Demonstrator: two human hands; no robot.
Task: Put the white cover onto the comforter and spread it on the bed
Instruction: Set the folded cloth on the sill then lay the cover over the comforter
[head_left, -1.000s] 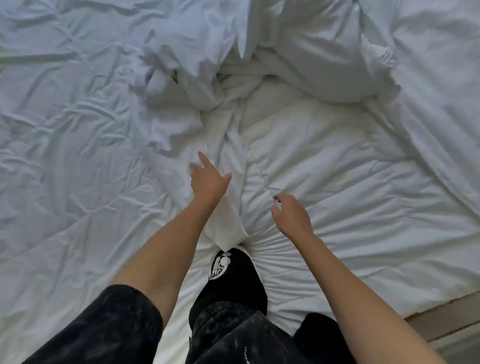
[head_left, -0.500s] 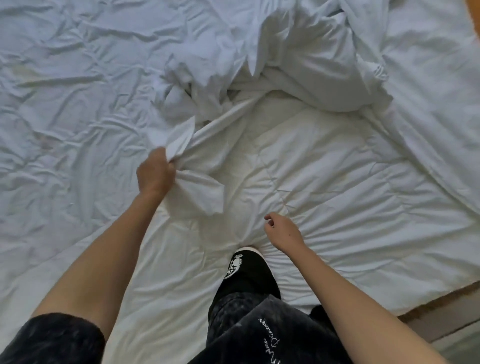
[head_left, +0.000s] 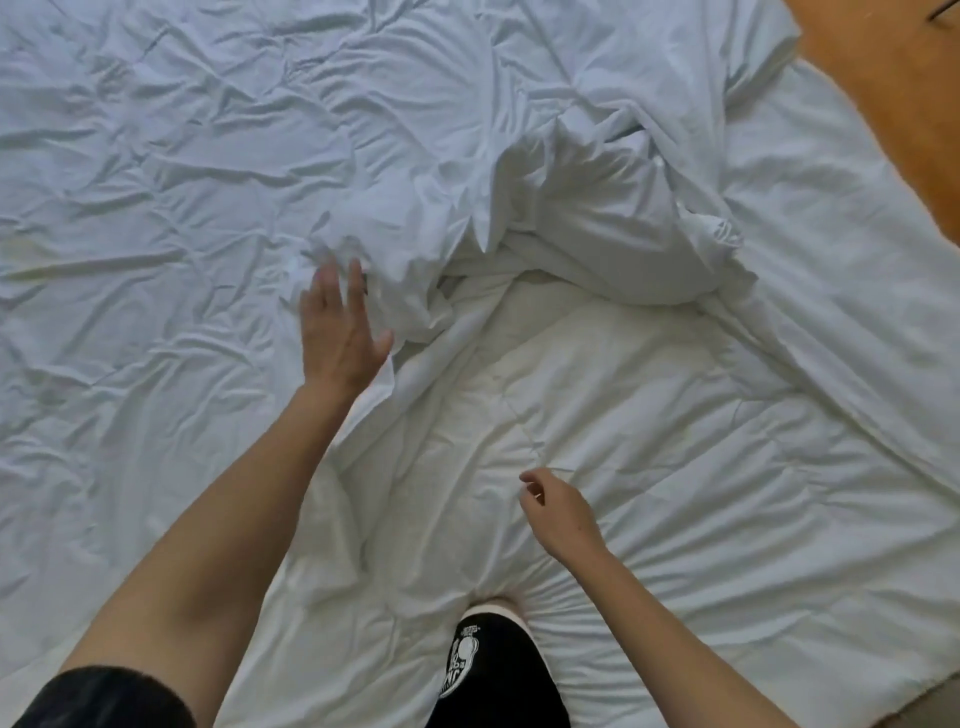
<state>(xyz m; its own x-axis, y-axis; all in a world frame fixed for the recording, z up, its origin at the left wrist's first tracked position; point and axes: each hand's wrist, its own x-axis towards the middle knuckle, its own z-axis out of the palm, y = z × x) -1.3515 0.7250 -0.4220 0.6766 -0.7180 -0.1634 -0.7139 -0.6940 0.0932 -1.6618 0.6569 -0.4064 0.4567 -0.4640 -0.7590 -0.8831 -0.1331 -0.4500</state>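
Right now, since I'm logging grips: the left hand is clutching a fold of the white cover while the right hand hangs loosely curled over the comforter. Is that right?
Not quite. In the head view the left hand clutches nothing: its fingers are straight and spread beside the bunched white cover. The rest stands: the right hand hangs loosely curled over the comforter.

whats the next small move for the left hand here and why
Probably close the left hand on the bunched cover just beyond its fingertips. The fingers are straight and hold nothing, the comforter lies bare below the bunch, and the right hand hangs idle.
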